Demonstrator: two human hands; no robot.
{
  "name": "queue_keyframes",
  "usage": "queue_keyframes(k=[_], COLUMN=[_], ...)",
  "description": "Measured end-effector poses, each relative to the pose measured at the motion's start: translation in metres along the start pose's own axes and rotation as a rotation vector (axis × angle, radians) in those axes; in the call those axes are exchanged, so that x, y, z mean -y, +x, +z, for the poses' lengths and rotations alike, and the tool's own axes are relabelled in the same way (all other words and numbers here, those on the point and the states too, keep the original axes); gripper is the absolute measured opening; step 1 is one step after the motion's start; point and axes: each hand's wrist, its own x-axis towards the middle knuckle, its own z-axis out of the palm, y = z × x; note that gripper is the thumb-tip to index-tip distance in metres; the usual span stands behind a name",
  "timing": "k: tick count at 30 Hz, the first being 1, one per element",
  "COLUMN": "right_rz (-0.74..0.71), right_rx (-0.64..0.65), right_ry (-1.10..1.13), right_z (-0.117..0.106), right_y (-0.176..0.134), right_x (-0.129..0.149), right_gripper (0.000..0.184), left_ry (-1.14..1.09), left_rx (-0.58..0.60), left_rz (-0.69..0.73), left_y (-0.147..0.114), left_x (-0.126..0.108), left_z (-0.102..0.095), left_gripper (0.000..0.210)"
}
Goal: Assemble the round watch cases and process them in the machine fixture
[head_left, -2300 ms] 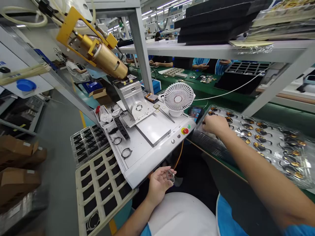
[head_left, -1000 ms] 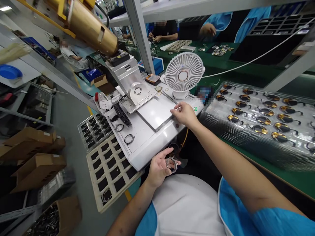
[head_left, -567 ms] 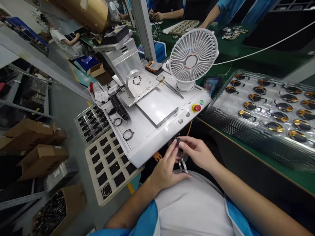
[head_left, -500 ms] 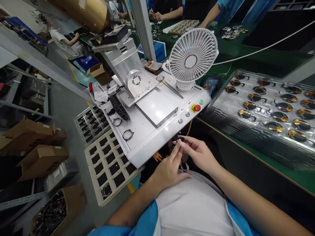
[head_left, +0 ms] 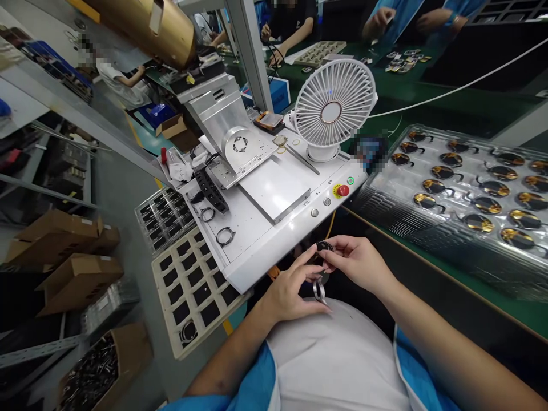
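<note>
My right hand [head_left: 362,262] pinches a small dark round part [head_left: 324,246] between thumb and fingertips, in front of the machine's front edge. Close beside it, my left hand [head_left: 291,290] reaches its index fingertip to that part. A silver metal ring [head_left: 319,290] hangs within the curled fingers of my left hand, above the thumb and near my lap. The fingers partly cover both pieces. Two thin dark rings, one of them a near ring [head_left: 225,236], lie on the left end of the white machine top [head_left: 252,251].
A white fan [head_left: 331,105] stands on the machine, near a red stop button [head_left: 342,190]. Stacked clear trays [head_left: 385,194] of round dark parts lie right. A beige tray [head_left: 171,328] with dark pockets sits left. Co-workers' hands, including one hand [head_left: 383,16], show at the back.
My hands have shifted slightly; the dark part is tilted and shows more of its face. More of the silver ring shows. A co-worker's hand at the back right has lifted off the table.
</note>
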Motion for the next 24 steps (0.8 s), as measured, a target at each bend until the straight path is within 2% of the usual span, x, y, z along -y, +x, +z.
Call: queue_keyframes(k=[4,7,9,11,14,17,20,24], right_rz=[0.026,0.018,0.017,0.03,0.073,0.155,0.225,0.208], right_rx=[0.063,0.02,-0.006,-0.006,0.047,0.118,0.109,0.03], right_ry=[0.009,0.066,0.113,0.136,0.141,0.189,0.251,0.283], right_z=[-0.003,-0.002,0.001,0.003,0.009,0.017,0.029,0.043], right_y=[0.0,-0.001,-0.003,-0.004,-0.008,-0.011,-0.014,-0.017], right_x=[-0.004,-0.008,-0.009,-0.007,-0.002,0.001,0.0,0.001], right_gripper=[0.042,0.044,0.043,0.043,0.042,0.041,0.045,0.05], left_ry=[0.213,0.208,0.084,-0.131,-0.493,-0.695,-0.758,-0.778], left_rx=[0.029,0.052,0.017,-0.087,-0.295,-0.446,-0.48,-0.44], left_rz=[0.033,0.042,0.036,0.004,-0.055,-0.114,-0.158,-0.09], left_y=[0.001,0.001,0.001,0.001,0.001,0.002,0.002,-0.001], left_x=[0.001,0.002,0.003,0.007,0.013,0.02,0.025,0.027], left_z=[-0.006,-0.009,-0.008,-0.004,0.004,0.01,0.015,0.017], left_gripper=[0.059,0.062,0.072,0.079,0.066,0.059,0.066,0.067])
